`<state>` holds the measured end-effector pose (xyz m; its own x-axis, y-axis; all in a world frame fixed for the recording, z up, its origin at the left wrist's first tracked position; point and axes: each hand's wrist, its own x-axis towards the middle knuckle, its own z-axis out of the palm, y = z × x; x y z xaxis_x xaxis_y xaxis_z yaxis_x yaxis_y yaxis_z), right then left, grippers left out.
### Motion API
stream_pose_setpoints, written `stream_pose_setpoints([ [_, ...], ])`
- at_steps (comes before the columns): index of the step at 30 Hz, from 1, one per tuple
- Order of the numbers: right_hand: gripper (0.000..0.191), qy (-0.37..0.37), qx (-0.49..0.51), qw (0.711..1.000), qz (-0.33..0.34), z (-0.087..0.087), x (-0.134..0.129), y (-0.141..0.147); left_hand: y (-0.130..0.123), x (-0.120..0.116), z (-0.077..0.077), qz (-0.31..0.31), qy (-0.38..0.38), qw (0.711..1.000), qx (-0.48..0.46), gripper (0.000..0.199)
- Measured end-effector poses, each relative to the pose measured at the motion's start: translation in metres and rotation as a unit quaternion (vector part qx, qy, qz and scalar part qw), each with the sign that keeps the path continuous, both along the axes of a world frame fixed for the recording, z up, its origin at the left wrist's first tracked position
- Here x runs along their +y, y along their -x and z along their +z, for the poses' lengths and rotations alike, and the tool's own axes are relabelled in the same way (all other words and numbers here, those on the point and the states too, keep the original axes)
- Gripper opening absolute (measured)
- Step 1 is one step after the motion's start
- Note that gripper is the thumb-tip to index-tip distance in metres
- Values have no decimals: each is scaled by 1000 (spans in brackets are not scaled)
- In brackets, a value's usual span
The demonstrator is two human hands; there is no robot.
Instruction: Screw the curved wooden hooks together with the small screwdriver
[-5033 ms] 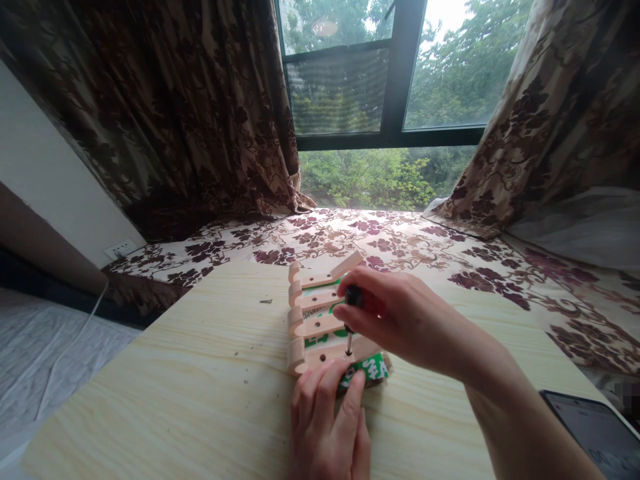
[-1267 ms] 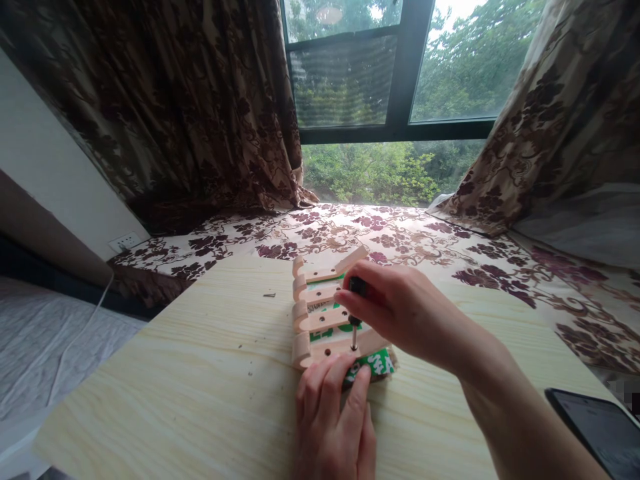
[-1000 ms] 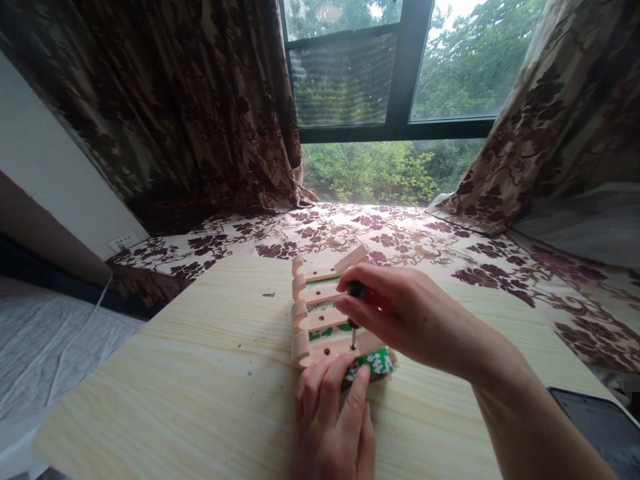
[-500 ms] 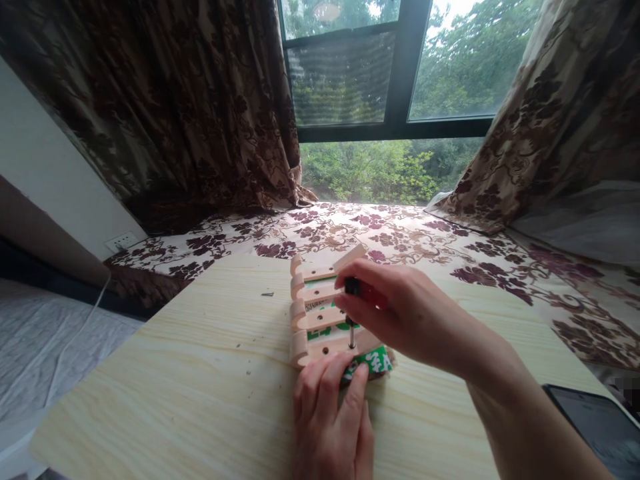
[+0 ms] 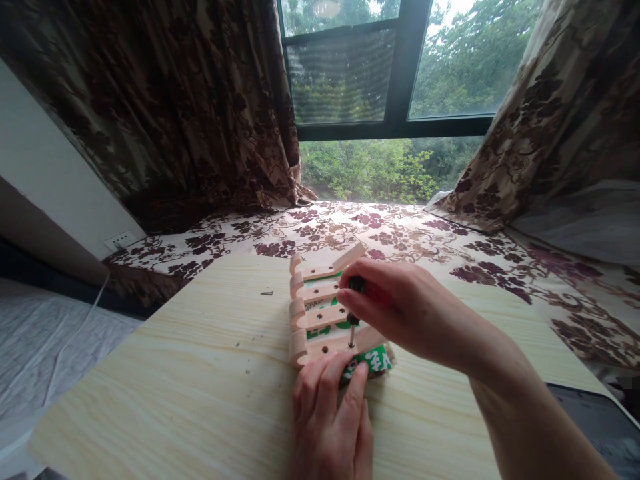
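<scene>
A screwdriver with a red and black handle is gripped in my right hand. Its metal shaft stands nearly upright, the tip at a hole in the nearest wooden slat. Several pale wooden slats with rounded left ends and dark holes lie in a row. Beneath them sits a green and white printed package, partly hidden. My left hand presses its fingers over the near edge of the nearest slat and the package, holding them down.
All this stands on a pale wood-grain table. A screw and small dark bits lie to the left. A phone rests at the right, partly behind my forearm. Beyond the table is a flowered cloth under a window.
My right hand has shifted and turned slightly to the right around the screwdriver handle. The tip stays at the same hole, and my left hand keeps its place.
</scene>
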<state>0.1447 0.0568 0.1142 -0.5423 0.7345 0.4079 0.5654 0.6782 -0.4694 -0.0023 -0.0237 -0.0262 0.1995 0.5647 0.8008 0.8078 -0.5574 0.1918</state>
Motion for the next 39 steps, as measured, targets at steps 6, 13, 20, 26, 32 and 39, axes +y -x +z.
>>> stream_pose_setpoints([
  [6,26,-19,-10,999,-45,-3,4,2,0,-1,1,-1,9,1000,0,35],
  [13,17,9,16,1000,13,1,-1,-1,-1,0,3,-4,2,1000,-14,34],
  [20,24,-11,14,1000,-19,-2,4,3,1,-1,1,6,3,1000,6,33],
  [26,19,9,9,1000,-1,1,1,0,1,-2,0,12,7,1000,17,34],
  [32,19,32,21,999,26,1,0,-2,2,-2,-2,8,3,1000,13,35],
  [39,23,4,8,1000,-23,-1,3,1,4,-1,-5,-1,23,999,27,41],
])
